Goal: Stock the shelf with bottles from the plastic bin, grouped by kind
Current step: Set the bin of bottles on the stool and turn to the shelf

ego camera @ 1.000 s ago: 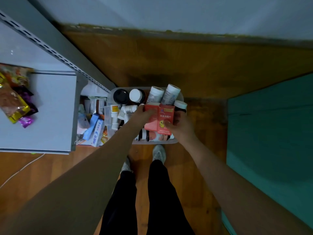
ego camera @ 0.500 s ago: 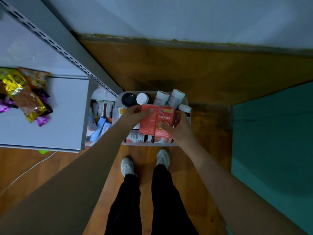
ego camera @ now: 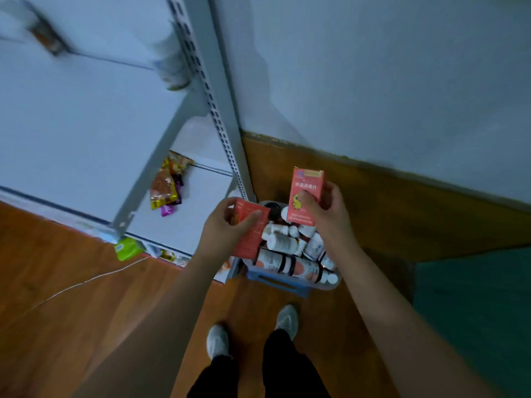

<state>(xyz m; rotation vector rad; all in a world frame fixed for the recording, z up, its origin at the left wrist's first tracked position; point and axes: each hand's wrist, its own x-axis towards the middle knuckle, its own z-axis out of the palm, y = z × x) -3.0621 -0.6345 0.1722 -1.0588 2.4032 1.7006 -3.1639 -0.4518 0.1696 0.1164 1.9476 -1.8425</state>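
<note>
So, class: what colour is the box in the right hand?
Coral red, with a yellow duck, on the box in the right hand; head view.

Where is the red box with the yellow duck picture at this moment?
In the head view, the red box with the duck is right of centre, held upright by the right hand above the plastic bin of bottles, apart from the left hand's box.

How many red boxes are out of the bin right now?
2: one red box gripped in the left hand, one in the right hand, both above the bin. More may lie hidden inside.

Upper shelf board (ego camera: pixel 86 116) broadly bare, slotted upright (ego camera: pixel 212 110) bordering its right edge (snack packets (ego camera: pixel 166 188) crowd the lower shelf's corner)
</note>
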